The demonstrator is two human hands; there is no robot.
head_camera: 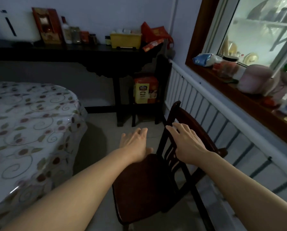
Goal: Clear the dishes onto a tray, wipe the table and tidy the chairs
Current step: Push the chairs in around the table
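A dark wooden chair (144, 185) with a slatted back stands upright on the floor between the white radiator wall and the table (31, 127), which is covered by a flowered cloth under clear plastic, its seat turned toward this table.

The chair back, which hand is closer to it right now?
Right. The right hand lies against the chair back, fingers open over its slats. The left hand is off to the side, over the front of the seat.
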